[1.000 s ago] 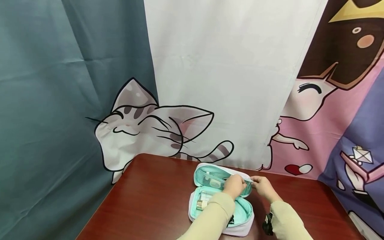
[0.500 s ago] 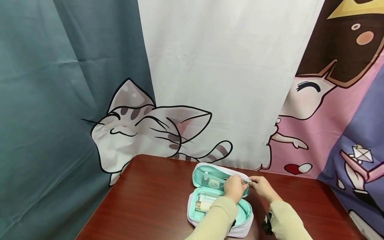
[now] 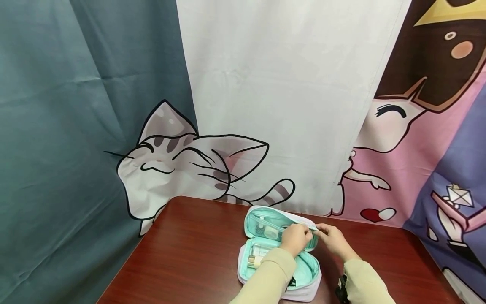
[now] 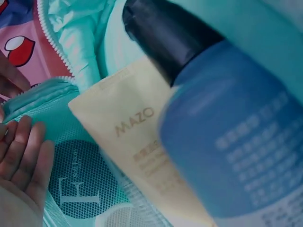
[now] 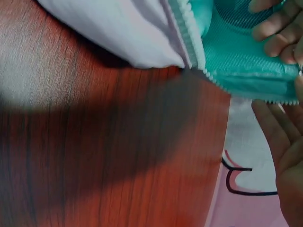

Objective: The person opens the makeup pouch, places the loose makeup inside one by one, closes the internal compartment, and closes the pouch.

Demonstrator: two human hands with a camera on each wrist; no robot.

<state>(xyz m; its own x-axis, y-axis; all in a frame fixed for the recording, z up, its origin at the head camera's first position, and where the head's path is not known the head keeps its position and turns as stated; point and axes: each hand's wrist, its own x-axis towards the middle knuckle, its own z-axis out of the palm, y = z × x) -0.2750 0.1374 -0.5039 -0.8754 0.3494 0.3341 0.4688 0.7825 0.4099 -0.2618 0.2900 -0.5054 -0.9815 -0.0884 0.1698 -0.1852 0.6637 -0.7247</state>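
Observation:
A cosmetic bag (image 3: 306, 293), pale lilac outside and mint green inside, lies unzipped on the table with its lid raised at the back. My left hand (image 3: 295, 240) reaches over the base to the lid's right end. Its fingers pinch what looks like the small metal zipper pull (image 4: 6, 134) of the mesh pocket (image 4: 75, 182). Opposite, my right hand (image 3: 334, 241) grips the lid's edge (image 5: 258, 85) from outside. Flat round items show behind the mesh. In the base lie a blue bottle (image 4: 232, 127) with a black cap, a cream tube (image 4: 128, 118) and a gold-capped bottle (image 3: 252, 261).
The bag stands on a reddish-brown wooden table (image 3: 182, 249), near its back edge. Printed curtains (image 3: 303, 105) hang right behind the table. My left forearm (image 3: 265, 276) crosses above the bag's base and hides part of it.
Both hands stay at the right end of the lid, with only small shifts of the fingers. The right hand and wrist have moved slightly. The bag keeps its place.

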